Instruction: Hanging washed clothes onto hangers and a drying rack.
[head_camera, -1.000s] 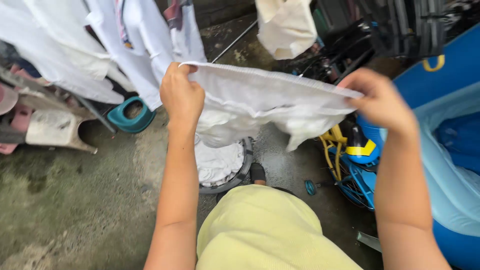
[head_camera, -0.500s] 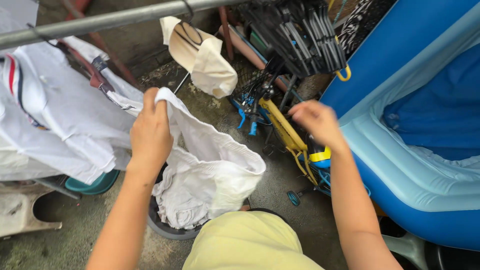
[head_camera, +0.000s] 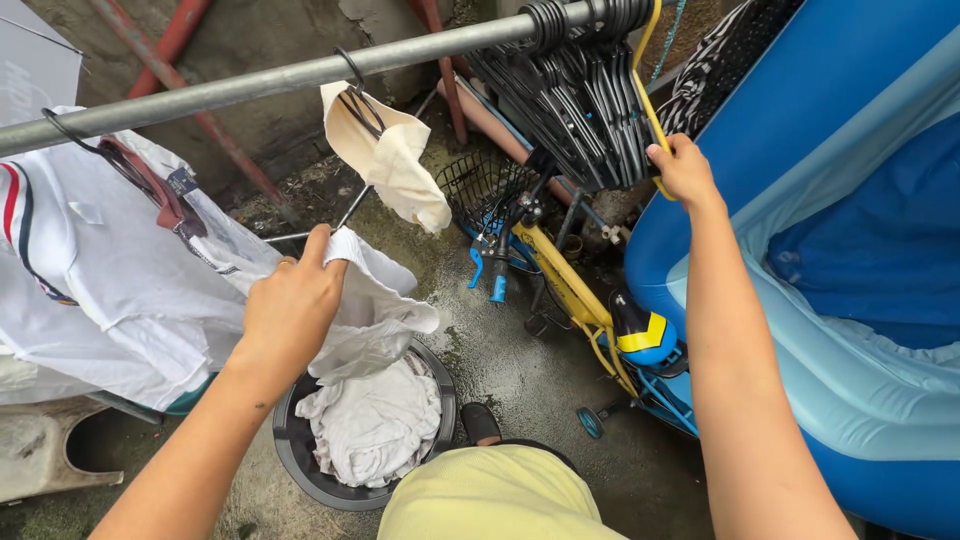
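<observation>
a white cloth (head_camera: 375, 300) is gripped in the left hand (head_camera: 292, 305), above a dark basin (head_camera: 290, 450) of white laundry. a yellow hanger (head_camera: 650, 100) among black hangers (head_camera: 585, 90) on the metal rail (head_camera: 250, 85) is clasped by the right hand (head_camera: 685, 170).

Wet, stained concrete floor (head_camera: 520, 370); rough cement wall (head_camera: 250, 40) with rusty red pipes (head_camera: 190, 110); blue inflatable pool (head_camera: 860, 300) propped alongside; flat daylight, no shadows.

A dark basin (head_camera: 300, 455) and small bicycle (head_camera: 575, 290) stand on wet concrete floor (head_camera: 520, 380).
</observation>
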